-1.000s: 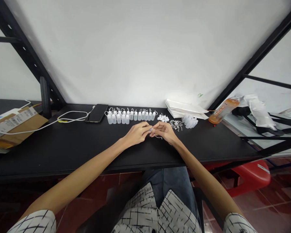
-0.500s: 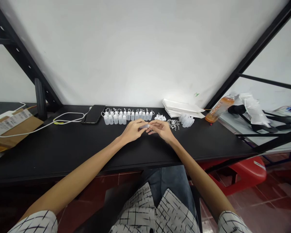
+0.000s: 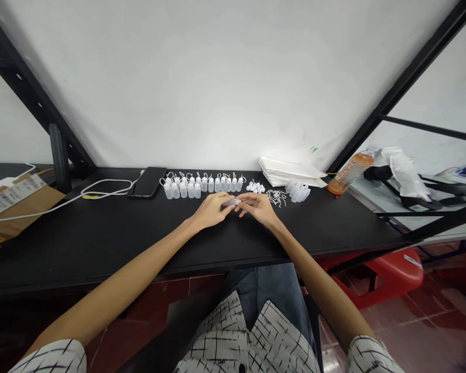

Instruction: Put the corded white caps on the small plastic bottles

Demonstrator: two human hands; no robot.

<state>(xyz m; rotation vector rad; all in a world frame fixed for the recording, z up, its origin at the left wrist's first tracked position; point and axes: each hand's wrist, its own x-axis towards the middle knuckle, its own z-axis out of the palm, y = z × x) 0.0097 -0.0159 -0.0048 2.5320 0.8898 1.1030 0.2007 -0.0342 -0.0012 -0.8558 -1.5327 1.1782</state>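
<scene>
Just above the black tabletop, my left hand (image 3: 213, 209) is closed around a small translucent squeeze bottle (image 3: 230, 202), which lies sideways in its fingers. At the bottle's whitish right end, the fingertips of my right hand (image 3: 256, 207) are pinched together; what lies between them is too small to make out. Behind my left hand stand rows of similar capped bottles (image 3: 184, 187) with looped white strings. Past my right hand lie a pile of small white caps (image 3: 255, 187), a heap of loose white string ties (image 3: 275, 197) and a cluster of uncapped-looking translucent bottles (image 3: 297, 191).
A black phone (image 3: 147, 182) and a white cable (image 3: 104, 192) lie on the left, near a cardboard box (image 3: 23, 207). White paper sheets (image 3: 291, 172) rest against the wall. An orange drink bottle (image 3: 349, 172) leans at the right by the rack post. Below is a red stool (image 3: 396, 277).
The view has shifted slightly. Both hands stay together at the bottle, with only small finger movement at its right end.
</scene>
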